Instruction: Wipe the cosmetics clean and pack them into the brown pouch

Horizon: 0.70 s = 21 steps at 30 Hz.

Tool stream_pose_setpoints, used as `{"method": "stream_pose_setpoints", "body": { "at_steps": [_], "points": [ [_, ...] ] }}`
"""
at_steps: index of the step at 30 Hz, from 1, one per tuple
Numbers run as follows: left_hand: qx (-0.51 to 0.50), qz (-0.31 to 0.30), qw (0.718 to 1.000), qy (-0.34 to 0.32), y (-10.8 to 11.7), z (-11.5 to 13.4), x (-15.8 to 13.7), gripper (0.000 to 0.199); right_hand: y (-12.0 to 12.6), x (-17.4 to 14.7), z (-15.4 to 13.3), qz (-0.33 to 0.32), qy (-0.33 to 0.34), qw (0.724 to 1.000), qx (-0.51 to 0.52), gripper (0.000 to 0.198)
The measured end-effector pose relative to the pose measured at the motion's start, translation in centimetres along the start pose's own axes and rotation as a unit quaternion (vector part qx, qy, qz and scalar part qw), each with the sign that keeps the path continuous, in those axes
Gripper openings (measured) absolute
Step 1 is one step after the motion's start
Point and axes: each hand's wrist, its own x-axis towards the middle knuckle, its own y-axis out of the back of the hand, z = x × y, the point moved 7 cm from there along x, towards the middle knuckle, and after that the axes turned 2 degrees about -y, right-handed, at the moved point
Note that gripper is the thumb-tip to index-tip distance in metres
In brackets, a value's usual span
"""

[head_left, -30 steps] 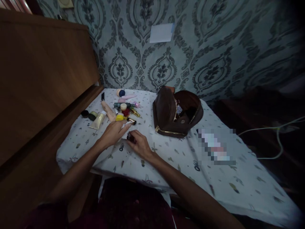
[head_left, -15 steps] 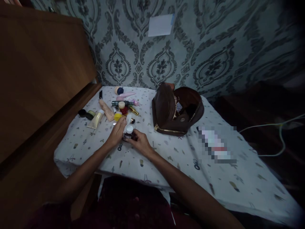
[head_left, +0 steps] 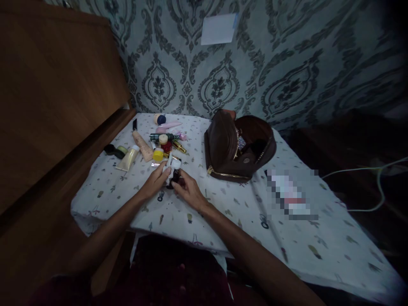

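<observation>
My left hand (head_left: pixel 156 177) holds white tissue (head_left: pixel 169 168) against dark jar (head_left: pixel 174 176); my right hand (head_left: pixel 191 192) grips jar. Wiping, seemingly; next stroke wants steady right grip. Jar over desk (head_left: pixel 223 229), near yellow tub (head_left: pixel 158 154); open brown bag (head_left: pixel 219 146) farther right.

Wht paper (head_left: pixel 219 29) on patt. wall (head_left: pixel 188 59), brn cabinet (head_left: pixel 57 85) at L.

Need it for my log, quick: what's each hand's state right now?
Left hand: closed, holding a white cloth or tissue.
Right hand: closed on a small dark container.
</observation>
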Motion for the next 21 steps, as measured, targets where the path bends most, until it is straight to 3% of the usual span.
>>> {"method": "stream_pose_setpoints", "body": {
  "at_steps": [6, 10, 15, 21],
  "points": [
    [0.029, -0.006, 0.999, -0.036, 0.0, 0.7, -0.4, 0.046, -0.8, -0.5, -0.7, -0.004, 0.081, 0.994, -0.073, 0.057],
    [0.079, -0.009, 0.995, -0.059, 0.0, 1.2, -0.7, 0.042, -0.6, -0.3, -1.2, -0.003, 0.095, 0.992, -0.082, 0.054],
    [0.146, -0.027, 0.987, -0.054, -0.5, 0.8, -1.2, 0.043, 1.5, 0.2, -1.0, 0.039, 0.047, 0.997, -0.053, 0.027],
    [0.292, -0.023, 0.951, -0.093, -1.8, -0.1, -2.0, 0.057, 3.2, 0.6, 0.9, 0.121, -0.044, 0.988, 0.09, 0.042]
  ]
}}
